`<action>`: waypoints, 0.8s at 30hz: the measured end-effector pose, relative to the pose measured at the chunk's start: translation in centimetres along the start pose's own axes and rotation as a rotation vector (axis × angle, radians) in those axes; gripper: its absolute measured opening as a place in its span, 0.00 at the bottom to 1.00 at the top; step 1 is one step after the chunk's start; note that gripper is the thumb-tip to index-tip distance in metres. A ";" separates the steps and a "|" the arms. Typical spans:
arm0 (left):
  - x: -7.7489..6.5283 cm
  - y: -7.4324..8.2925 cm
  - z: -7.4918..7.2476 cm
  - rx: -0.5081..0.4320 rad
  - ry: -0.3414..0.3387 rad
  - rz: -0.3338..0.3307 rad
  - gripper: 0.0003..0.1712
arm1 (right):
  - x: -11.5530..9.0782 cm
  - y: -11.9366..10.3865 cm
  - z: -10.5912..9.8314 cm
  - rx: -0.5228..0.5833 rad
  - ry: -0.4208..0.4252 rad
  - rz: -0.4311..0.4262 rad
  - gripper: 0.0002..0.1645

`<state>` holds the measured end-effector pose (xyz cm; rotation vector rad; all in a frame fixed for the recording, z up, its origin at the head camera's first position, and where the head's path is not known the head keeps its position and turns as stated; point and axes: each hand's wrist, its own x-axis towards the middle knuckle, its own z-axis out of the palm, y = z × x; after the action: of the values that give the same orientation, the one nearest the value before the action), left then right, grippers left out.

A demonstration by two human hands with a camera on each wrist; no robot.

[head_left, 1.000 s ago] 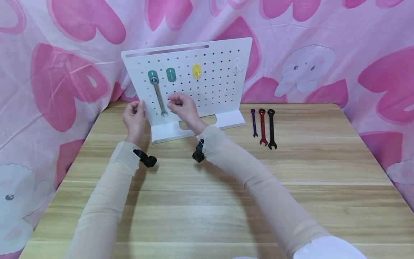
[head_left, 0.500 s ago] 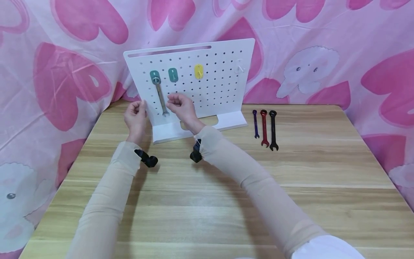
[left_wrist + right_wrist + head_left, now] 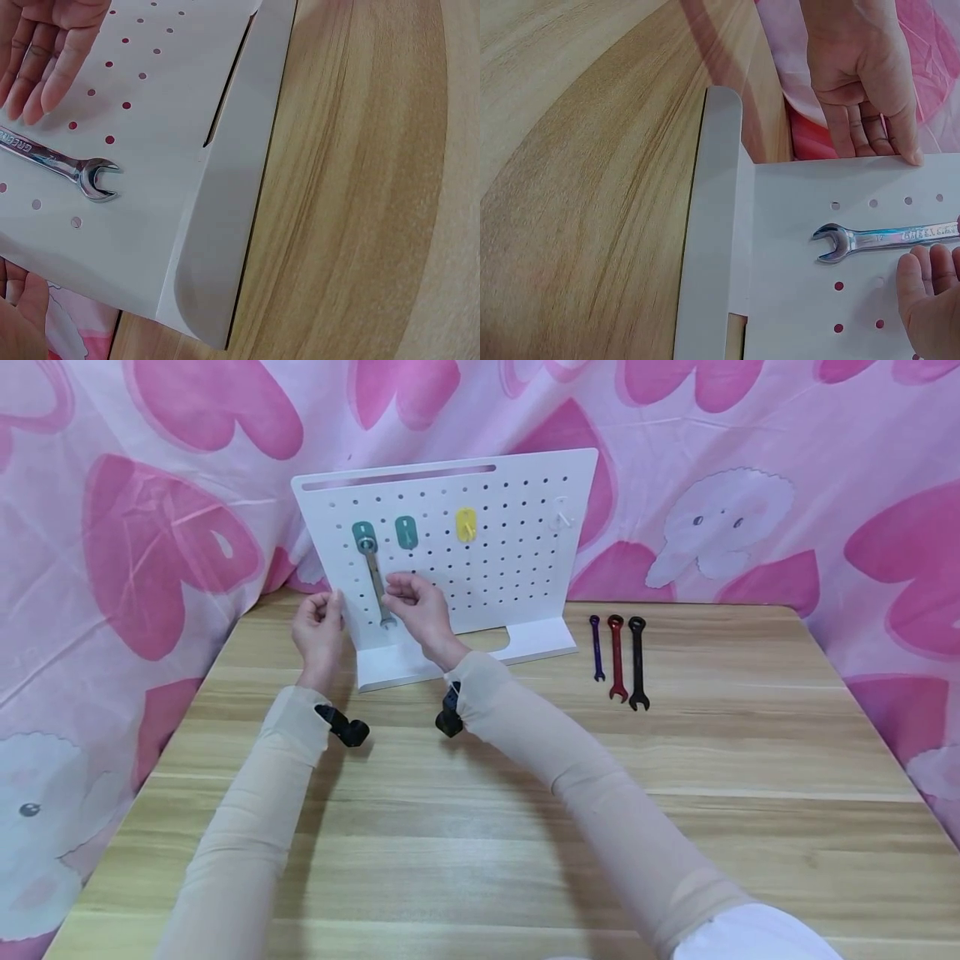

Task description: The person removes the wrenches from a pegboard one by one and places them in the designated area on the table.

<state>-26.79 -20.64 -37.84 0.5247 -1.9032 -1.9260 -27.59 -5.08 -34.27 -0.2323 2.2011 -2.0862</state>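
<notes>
A white pegboard (image 3: 525, 464) stands upright on the table. On its left green hook (image 3: 362, 528) hangs a silver combination wrench (image 3: 376, 578), ring end up, open end (image 3: 832, 243) down. My left hand (image 3: 317, 639) grips the board's left edge, thumb in front and fingers behind, as the right wrist view shows. Beside the wrench's shaft is my right hand (image 3: 423, 614), its fingers (image 3: 56, 79) loosely extended, fingertips close to the shaft. In the head view its thumb overlaps the wrench.
Another green hook (image 3: 407, 532), a yellow hook (image 3: 467, 525) and a clear hook (image 3: 561, 515) sit on the board. Right of the board, a purple wrench (image 3: 597, 649), a red wrench (image 3: 617, 658) and a black wrench (image 3: 638, 664) lie on the wooden table (image 3: 480, 860). A pink curtain (image 3: 787, 410) hangs behind.
My right hand has shifted slightly left, closer to the hanging wrench's shaft. The left hand stays at the board's edge. The head view has turned a little, moving the scene right.
</notes>
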 end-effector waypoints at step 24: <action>-0.1 0.0 0.0 0.049 -0.002 0.000 0.14 | 0.7 0.4 0.7 0.046 0.027 0.035 0.18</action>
<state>-26.70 -20.60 -37.85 0.5377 -1.9560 -1.8842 -28.18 -5.89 -34.68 -0.1613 2.1529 -2.1314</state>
